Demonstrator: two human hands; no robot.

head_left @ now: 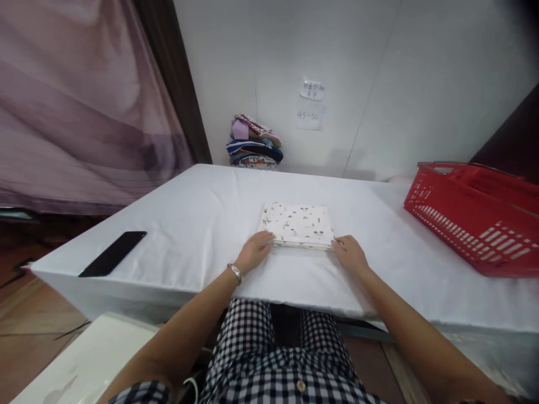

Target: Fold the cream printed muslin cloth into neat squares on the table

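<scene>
A folded white cloth (pixel 298 224) with a small scattered print lies flat on the white-covered table in front of me. Its layered fold edge faces my body. At the near left corner, my left hand (pixel 255 250) grips the cloth, fingers on top and a bracelet on the wrist. My right hand (pixel 350 252) pinches the near right corner between thumb and fingers. The undersides of both grips are hidden.
A red plastic basket (pixel 475 219) stands at the right. A black phone-like slab (pixel 113 253) lies near the left edge of the white tablecloth (pixel 177 224). Folded fabrics (pixel 255 143) are stacked against the back wall. A pinkish curtain (pixel 84 101) hangs at left.
</scene>
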